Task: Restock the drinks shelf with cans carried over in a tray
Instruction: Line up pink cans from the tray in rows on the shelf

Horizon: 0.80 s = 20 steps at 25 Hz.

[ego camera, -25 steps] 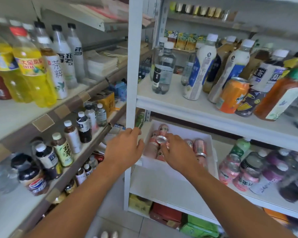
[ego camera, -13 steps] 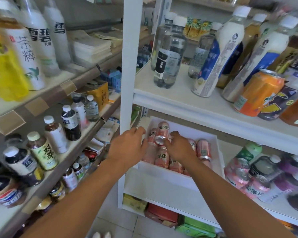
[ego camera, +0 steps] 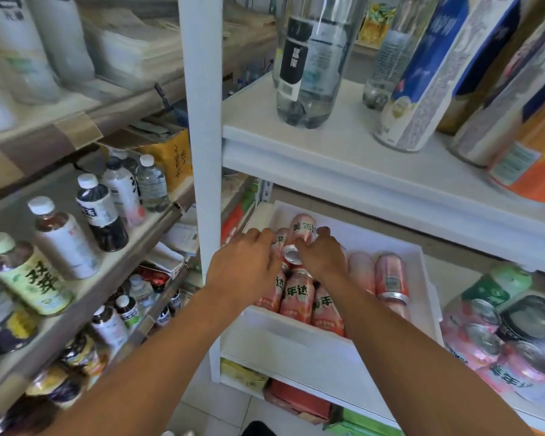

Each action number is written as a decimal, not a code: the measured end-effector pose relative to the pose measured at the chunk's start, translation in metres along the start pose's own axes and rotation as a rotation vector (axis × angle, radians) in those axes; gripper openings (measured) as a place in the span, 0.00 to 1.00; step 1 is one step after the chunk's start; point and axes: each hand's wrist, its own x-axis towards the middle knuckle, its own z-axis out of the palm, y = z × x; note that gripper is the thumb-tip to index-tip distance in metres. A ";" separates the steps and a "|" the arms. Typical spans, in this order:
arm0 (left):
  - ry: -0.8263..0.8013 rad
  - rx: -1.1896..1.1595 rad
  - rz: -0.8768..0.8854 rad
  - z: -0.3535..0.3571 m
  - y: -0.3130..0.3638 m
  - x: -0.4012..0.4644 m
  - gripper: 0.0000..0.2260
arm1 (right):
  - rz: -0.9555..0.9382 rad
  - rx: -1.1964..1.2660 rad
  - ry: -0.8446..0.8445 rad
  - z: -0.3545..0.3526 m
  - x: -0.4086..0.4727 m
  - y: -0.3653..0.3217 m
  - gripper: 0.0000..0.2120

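White tray [ego camera: 299, 344] on white shelf [ego camera: 359, 171]; left grip [ego camera: 243, 269] and right grip [ego camera: 323, 258] clasp pink cans [ego camera: 298, 297]

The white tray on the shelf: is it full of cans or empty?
Partly full: pink cans fill the left of the white tray; its right side shows bare floor.

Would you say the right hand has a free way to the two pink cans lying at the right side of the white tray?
Probably yes: the right hand sits beside the two pink cans, and the white tray is open on top with nothing covering them.
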 end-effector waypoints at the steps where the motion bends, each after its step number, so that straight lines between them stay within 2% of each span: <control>1: -0.005 0.009 -0.004 0.003 0.001 0.002 0.15 | 0.003 -0.006 0.002 0.002 0.005 0.001 0.29; 9: -0.013 0.022 -0.035 0.013 0.005 0.013 0.16 | 0.157 0.152 -0.152 0.002 0.027 -0.004 0.38; 10: -0.021 0.019 -0.040 0.011 0.007 0.011 0.16 | 0.164 0.160 -0.176 0.002 0.025 -0.004 0.35; 13: -0.038 0.004 -0.056 0.000 0.008 0.001 0.15 | 0.168 0.259 -0.214 0.002 0.004 -0.002 0.17; 14: -0.039 -0.007 -0.064 -0.006 0.008 -0.003 0.14 | 0.158 0.283 -0.212 -0.002 -0.008 -0.002 0.16; 20: -0.061 -0.051 -0.065 -0.046 0.013 -0.037 0.14 | -0.003 0.395 -0.048 -0.033 -0.079 0.001 0.21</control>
